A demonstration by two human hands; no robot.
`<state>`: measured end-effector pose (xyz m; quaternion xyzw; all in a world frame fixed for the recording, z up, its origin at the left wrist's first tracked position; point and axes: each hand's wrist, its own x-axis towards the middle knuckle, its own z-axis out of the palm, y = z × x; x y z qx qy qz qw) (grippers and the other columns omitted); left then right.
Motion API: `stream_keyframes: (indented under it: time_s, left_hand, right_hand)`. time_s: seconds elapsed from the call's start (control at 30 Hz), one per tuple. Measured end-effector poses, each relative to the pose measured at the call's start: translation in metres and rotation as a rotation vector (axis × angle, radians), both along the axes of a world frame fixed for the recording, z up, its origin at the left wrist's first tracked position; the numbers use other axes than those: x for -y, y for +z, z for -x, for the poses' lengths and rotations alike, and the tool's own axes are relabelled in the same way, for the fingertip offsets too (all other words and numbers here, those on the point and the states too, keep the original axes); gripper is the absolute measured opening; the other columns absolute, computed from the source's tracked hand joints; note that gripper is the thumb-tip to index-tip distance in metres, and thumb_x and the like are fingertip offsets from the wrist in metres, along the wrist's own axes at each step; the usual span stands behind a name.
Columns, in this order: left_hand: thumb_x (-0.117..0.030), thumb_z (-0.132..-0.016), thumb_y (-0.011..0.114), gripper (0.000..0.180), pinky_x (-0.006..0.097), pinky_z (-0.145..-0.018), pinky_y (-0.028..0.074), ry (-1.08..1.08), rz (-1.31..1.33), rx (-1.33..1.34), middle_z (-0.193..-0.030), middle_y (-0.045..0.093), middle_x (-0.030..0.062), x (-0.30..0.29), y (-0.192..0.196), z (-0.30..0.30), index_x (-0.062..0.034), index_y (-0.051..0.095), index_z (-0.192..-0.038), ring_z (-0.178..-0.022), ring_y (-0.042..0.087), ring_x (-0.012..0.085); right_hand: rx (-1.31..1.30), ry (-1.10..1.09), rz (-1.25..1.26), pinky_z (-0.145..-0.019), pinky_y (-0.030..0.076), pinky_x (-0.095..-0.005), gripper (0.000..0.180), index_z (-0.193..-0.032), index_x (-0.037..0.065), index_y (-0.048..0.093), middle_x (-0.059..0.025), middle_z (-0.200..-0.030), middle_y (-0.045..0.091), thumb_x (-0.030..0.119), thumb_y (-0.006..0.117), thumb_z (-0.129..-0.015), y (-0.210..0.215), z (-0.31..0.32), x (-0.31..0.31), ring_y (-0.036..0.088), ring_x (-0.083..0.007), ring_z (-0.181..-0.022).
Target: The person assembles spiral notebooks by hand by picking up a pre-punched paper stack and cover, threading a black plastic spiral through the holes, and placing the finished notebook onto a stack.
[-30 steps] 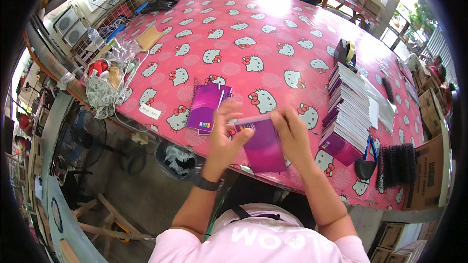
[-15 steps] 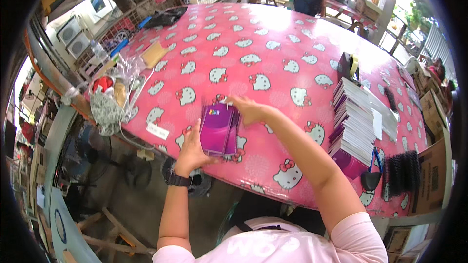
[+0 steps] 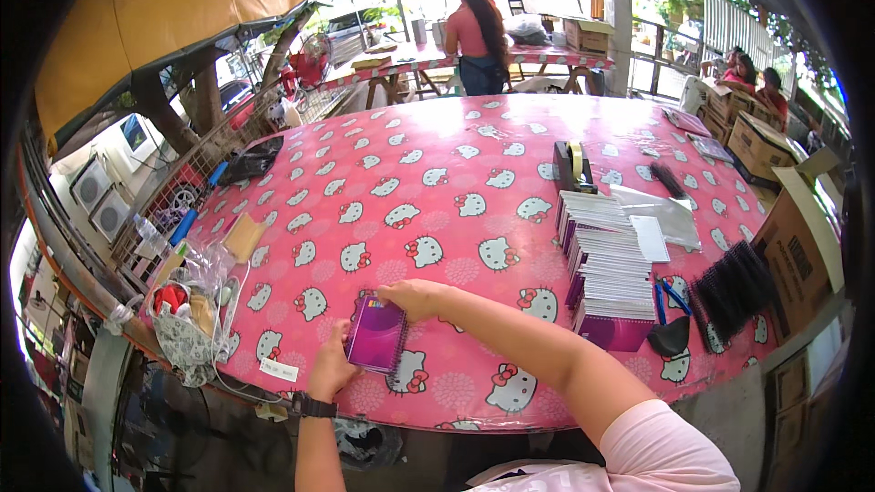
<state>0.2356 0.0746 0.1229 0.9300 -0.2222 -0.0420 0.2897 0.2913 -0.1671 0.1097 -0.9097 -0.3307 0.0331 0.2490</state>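
Small purple spiral notebooks (image 3: 375,335) lie in a squared stack near the table's front edge; how many there are cannot be made out. My left hand (image 3: 332,362), with a dark watch on its wrist, grips the stack's left edge. Over the top right corner, my right hand (image 3: 415,298) is closed with its fingers curled on the notebooks. To the right stands a long row of similar notebooks (image 3: 609,264), packed with their white page edges up and a purple cover at the near end.
Right of the row are a tape dispenser (image 3: 574,166), clear plastic sheets (image 3: 670,217), black binding coils (image 3: 732,291), blue pens (image 3: 673,296) and a cardboard box (image 3: 795,238). A cloth bag (image 3: 185,337) with a white cord and a white label (image 3: 279,370) lie left. A person (image 3: 480,36) stands beyond.
The purple notebooks, offset from each other before, are now lined up in one stack. My right hand has closed in on their top corner. The whole view has tilted upward.
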Motion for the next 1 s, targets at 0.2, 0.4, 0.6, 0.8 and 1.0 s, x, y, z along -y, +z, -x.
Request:
stream_keyframes:
  time_s: [0.2,0.4,0.6,0.8,1.0]
  left_hand:
    - [-0.009,-0.059,0.08,0.064,0.043,-0.077,0.05,-0.011,-0.07,-0.017,-0.099,0.063,0.0202,0.001,0.002,-0.004,-0.007,0.043,-0.111,-0.093,0.061,0.0385]
    - [-0.008,-0.056,0.08,0.061,0.043,-0.071,0.049,-0.078,-0.053,0.015,-0.091,0.06,0.0221,-0.005,0.008,-0.008,-0.0059,0.043,-0.105,-0.088,0.06,0.041]
    - [-0.003,-0.06,0.076,0.043,0.044,-0.065,0.046,-0.109,0.075,0.128,-0.077,0.059,0.0197,0.003,-0.012,-0.016,-0.0037,0.045,-0.091,-0.079,0.06,0.0402]
    - [-0.003,-0.06,0.075,0.036,0.043,-0.063,0.047,-0.16,-0.052,0.142,-0.074,0.061,0.0193,0.015,-0.007,-0.009,-0.0037,0.05,-0.086,-0.074,0.061,0.0383]
    - [-0.003,-0.059,0.076,0.035,0.044,-0.062,0.047,-0.046,-0.212,0.052,-0.074,0.062,0.0178,0.005,0.004,0.0,-0.0037,0.052,-0.084,-0.072,0.062,0.0376]
  right_hand:
    - [-0.05,-0.028,-0.046,-0.073,0.049,-0.0457,0.05,-0.109,0.002,0.043,-0.0203,-0.093,0.062,0.001,0.069,-0.066,-0.016,-0.002,0.002,0.061,-0.0385,-0.092]
    - [0.029,-0.053,0.07,-0.076,0.049,-0.0444,0.049,-0.108,0.0,0.043,-0.0198,-0.096,0.062,0.001,0.07,-0.066,-0.002,0.005,0.0,0.06,-0.0381,-0.095]
    - [-0.058,-0.168,0.061,-0.071,0.049,-0.0463,0.045,-0.104,0.0,0.045,-0.0213,-0.086,0.063,0.003,0.069,-0.066,0.001,0.013,0.01,0.062,-0.0398,-0.086]
    - [0.039,-0.121,0.041,-0.068,0.05,-0.0466,0.027,-0.1,0.003,0.046,-0.0222,-0.081,0.064,0.005,0.059,-0.076,-0.01,0.023,0.025,0.063,-0.0388,-0.085]
    - [-0.039,-0.149,0.181,-0.062,0.045,-0.0462,0.016,-0.086,0.005,0.048,-0.0178,-0.072,0.06,0.007,0.058,-0.075,0.016,0.031,0.029,0.062,-0.0381,-0.074]
